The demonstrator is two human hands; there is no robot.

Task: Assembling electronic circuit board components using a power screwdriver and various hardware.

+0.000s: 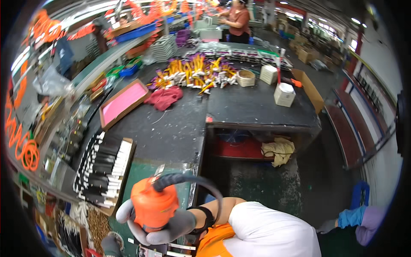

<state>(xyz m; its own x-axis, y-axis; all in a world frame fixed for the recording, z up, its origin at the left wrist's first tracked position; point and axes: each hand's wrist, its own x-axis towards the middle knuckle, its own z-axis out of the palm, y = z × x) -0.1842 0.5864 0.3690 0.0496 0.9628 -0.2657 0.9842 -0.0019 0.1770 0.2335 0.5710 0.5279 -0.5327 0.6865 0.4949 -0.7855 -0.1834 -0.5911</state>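
My right hand [175, 225], in a grey glove with a black band at the wrist, is closed around an orange power tool [154, 203]. A thick black cord [192, 179] loops from the tool's top back over my wrist. The tool's working end is hidden beneath its body and my hand. At the lower edge, part of a dark grey glove, my left hand [111, 246], shows; its fingers cannot be made out. Between the hands, thin metal strips [180, 248] and small parts lie at the bottom edge. Left of the tool stands a box of black and white strip-like parts [107, 167].
A pink-lined tray [124, 103], a red cloth [165, 97] and a pile of yellow and purple parts [197, 70] lie further back. White boxes [284, 94] stand at the right. A co-worker's sleeve [364, 220] shows at the lower right; another person [237, 21] stands far back.
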